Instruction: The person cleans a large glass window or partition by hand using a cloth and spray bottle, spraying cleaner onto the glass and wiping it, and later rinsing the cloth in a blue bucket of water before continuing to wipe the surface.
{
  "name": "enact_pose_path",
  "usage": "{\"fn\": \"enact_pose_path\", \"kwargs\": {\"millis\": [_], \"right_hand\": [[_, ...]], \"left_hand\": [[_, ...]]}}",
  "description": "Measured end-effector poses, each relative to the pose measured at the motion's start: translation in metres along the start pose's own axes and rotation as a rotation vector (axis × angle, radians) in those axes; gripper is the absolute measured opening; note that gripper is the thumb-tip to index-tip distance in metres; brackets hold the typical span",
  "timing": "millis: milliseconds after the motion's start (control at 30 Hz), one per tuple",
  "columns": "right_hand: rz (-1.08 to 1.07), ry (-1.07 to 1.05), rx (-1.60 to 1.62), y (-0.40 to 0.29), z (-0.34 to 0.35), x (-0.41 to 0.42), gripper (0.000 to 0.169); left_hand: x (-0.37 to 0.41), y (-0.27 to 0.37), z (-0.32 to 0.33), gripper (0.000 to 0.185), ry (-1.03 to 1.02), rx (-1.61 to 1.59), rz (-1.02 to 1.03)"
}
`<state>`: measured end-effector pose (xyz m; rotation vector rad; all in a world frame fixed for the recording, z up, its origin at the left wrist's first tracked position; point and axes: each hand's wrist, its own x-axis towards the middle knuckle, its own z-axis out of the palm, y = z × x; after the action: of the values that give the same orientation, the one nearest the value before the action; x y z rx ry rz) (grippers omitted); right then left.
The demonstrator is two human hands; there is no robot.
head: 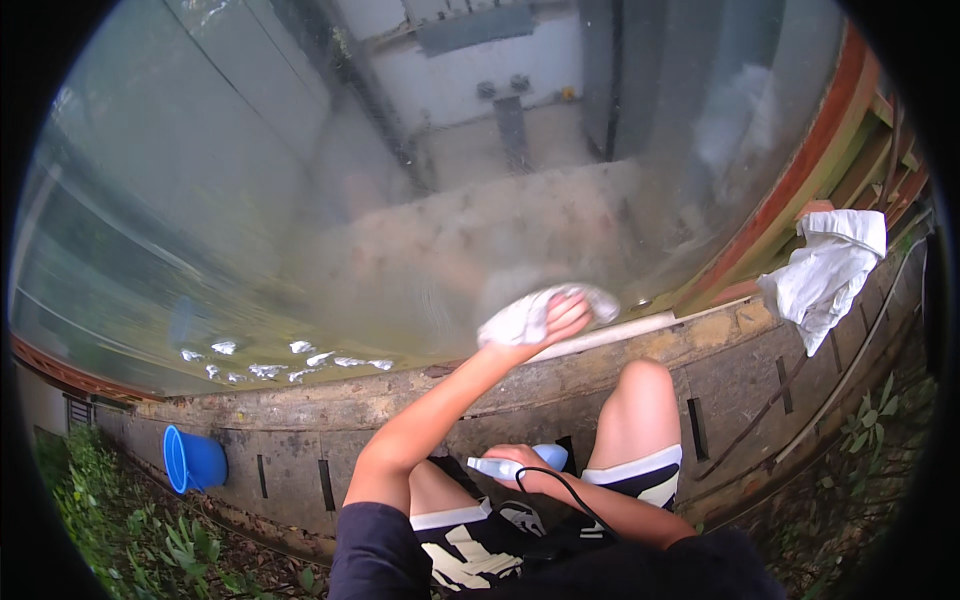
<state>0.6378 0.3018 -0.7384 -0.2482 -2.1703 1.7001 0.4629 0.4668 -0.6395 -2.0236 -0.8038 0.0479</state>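
Observation:
My left hand [568,319] grips a white cloth [517,319] and presses it to the lower part of a large glass pane [442,247]. The cloth's outer end is blurred. Close to my lap, my right hand [511,454] is wrapped around a light-blue spray bottle [551,455], which lies sideways with its pale spray head [491,468] pointing left. Several white foam patches [266,370] cling to the glass along its lower left. Faint streaks and reflections cover the pane, with a room dimly seen behind it.
A blue bucket [196,459] stands on the slotted concrete drain covers [289,469] at left. Another white cloth [829,262] hangs at right, by the reddish wooden frame [795,165]. A stone ledge [315,409] runs beneath the glass. Plants [180,544] border the walkway.

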Motion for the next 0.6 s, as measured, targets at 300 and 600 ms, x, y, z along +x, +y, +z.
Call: {"fn": "enact_pose_path", "kwargs": {"millis": [300,600], "right_hand": [[0.07,0.034,-0.087,-0.008,-0.002,-0.016,0.027],[0.088,-0.015,-0.074,-0.018,0.001,0.006,0.029]], "left_hand": [[-0.26,-0.047,-0.086,0.06,0.193,-0.024,-0.928],[-0.066,-0.27,-0.193,0.08,1.051,-0.203,-1.302]]}}
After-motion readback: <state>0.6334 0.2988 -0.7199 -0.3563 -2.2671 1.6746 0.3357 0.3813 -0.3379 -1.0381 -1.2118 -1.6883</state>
